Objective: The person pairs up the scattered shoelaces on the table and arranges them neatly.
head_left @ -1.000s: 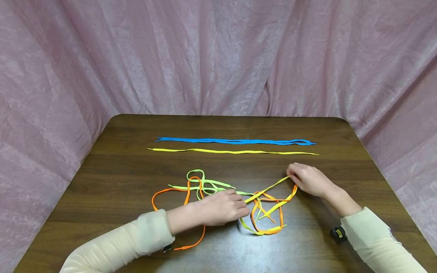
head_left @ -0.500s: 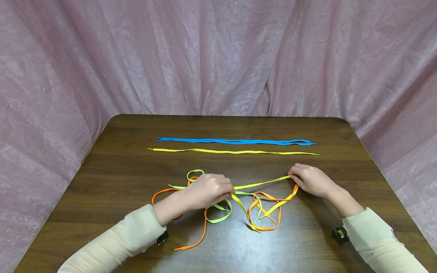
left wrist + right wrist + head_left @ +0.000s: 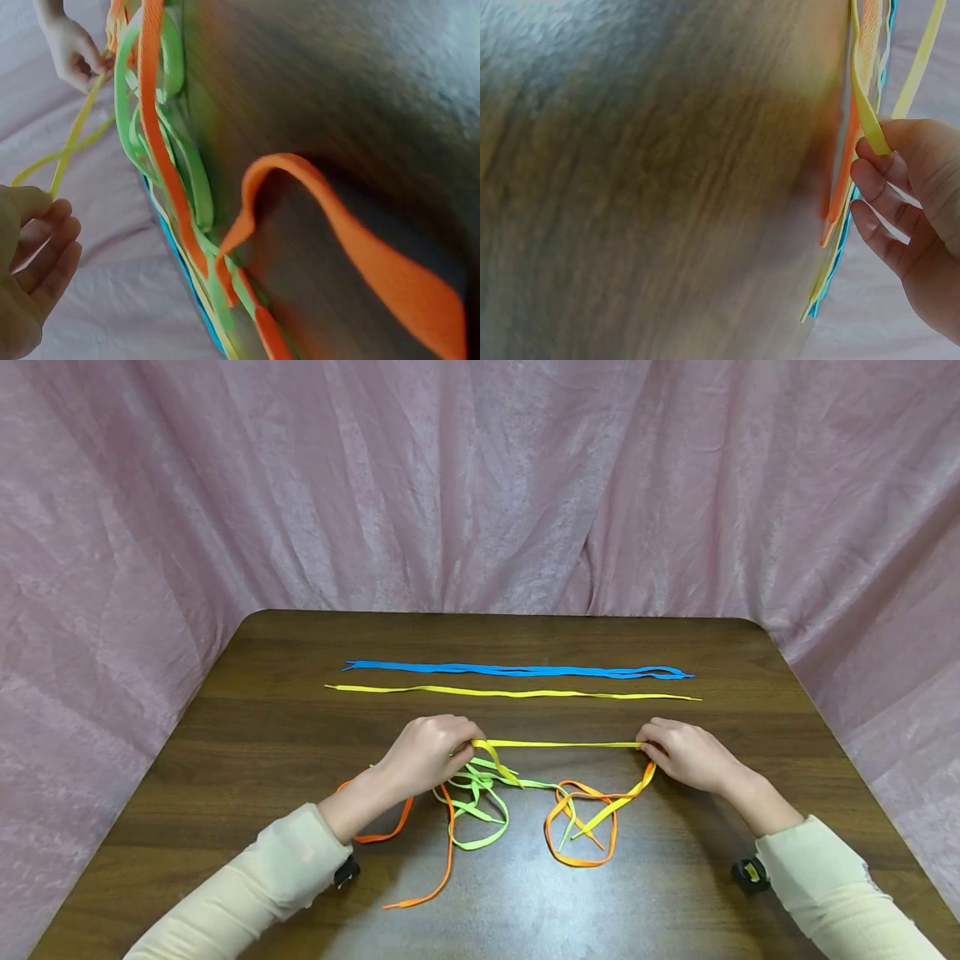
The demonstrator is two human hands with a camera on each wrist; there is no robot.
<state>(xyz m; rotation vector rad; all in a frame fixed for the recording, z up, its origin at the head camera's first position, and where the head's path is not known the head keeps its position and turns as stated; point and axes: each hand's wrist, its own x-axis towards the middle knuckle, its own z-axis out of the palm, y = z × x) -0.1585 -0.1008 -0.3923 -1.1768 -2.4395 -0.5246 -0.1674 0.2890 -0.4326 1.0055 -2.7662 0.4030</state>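
Between the two hands a yellow lace (image 3: 558, 744) runs nearly straight across. The left hand (image 3: 429, 752) pinches it near its left part, and a short yellow end hangs down from those fingers over a green lace (image 3: 495, 835). The right hand (image 3: 684, 756) pinches the other part, from which yellow hangs beside an orange lace (image 3: 581, 863). In the left wrist view, thumb and fingertip of the left hand (image 3: 34, 262) hold the yellow lace (image 3: 73, 142). The right hand (image 3: 922, 202) pinches the yellow lace (image 3: 866, 112) in the right wrist view.
Behind the hands, blue laces (image 3: 480, 669) and another yellow lace (image 3: 450, 691) lie stretched side by side on the brown table (image 3: 262, 727). A second orange lace (image 3: 448, 852) curves around below the left hand. A pink curtain (image 3: 480, 485) hangs beyond the table.
The left hand has moved left and away from the table's front, drawing the yellow lace straight and its hanging end out of the orange loop. The right hand has barely shifted.
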